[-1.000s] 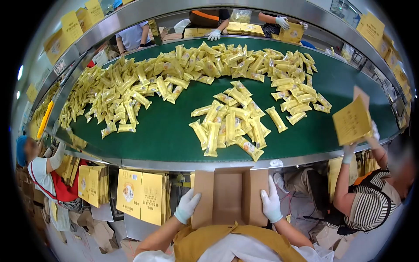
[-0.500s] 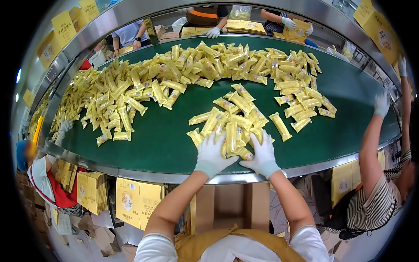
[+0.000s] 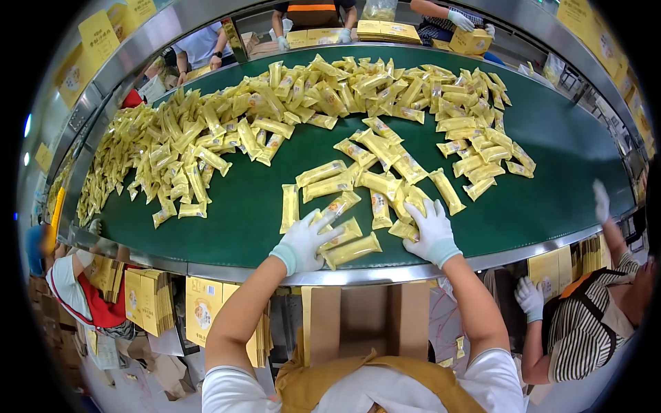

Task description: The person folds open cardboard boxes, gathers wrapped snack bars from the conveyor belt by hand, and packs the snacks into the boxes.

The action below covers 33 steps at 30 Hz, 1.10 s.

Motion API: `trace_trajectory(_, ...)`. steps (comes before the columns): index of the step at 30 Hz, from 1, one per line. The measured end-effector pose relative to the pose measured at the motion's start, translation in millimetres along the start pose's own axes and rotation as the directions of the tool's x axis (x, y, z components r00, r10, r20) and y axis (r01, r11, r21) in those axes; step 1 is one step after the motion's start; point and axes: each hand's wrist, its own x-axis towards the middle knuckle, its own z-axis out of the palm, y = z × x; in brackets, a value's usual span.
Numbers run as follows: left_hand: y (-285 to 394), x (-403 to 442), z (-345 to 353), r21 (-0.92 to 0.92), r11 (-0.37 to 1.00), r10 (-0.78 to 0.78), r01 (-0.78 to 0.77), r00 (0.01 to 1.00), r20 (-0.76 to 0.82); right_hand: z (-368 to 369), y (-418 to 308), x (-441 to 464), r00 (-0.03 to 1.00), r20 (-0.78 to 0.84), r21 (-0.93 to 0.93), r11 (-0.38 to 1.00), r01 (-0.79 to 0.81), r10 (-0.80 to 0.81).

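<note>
Both my hands wear white gloves at the near side of the green belt. My left hand (image 3: 301, 242) lies with spread fingers against some yellow-wrapped snack bars (image 3: 339, 205); another wrapped bar (image 3: 352, 250) lies just right of its thumb. My right hand (image 3: 434, 234) has its fingers stretched over the right side of the small pile, touching bars there. Neither hand grips a bar; some bars are partly hidden under the fingers. One bar (image 3: 290, 208) stands apart, left of the pile, and another (image 3: 447, 191) lies to its right.
A big heap of wrapped bars (image 3: 330, 93) stretches along the far side of the green belt (image 3: 544, 158). An open brown carton (image 3: 365, 316) sits below the metal edge before me. Folded yellow boxes (image 3: 206, 310) stand at left. Co-workers with gloved hands (image 3: 530, 299) work around the belt.
My left hand has moved left and slightly down, my right hand slightly right. Bars between them have spread apart leftward. At right, a co-worker's hand has lowered toward the boxes.
</note>
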Motion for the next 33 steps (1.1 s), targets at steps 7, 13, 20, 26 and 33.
trace_trajectory(7,4,-36,44,-0.390,0.886,-0.399,0.250,0.840,-0.368,22,40,-49,0.982,-0.185,0.091,0.996,-0.026,0.042)
trace_trajectory(13,0,-42,42,-0.444,0.822,-0.496,0.357,0.832,-0.248,23,58,-62,0.922,-0.295,0.354,0.925,-0.138,0.250)
trace_trajectory(20,32,-9,-11,-0.352,0.899,-0.334,0.261,0.927,-0.168,-29,22,-81,0.934,-0.357,0.314,0.938,0.146,-0.026)
trace_trajectory(26,36,25,-2,-0.190,0.876,-0.411,0.443,0.893,0.186,6,7,-55,0.994,0.102,0.131,0.990,-0.061,0.048)
trace_trajectory(33,55,18,-45,-0.465,0.777,-0.440,0.425,0.894,0.081,-83,8,-50,0.997,0.040,0.443,0.893,-0.076,0.065)
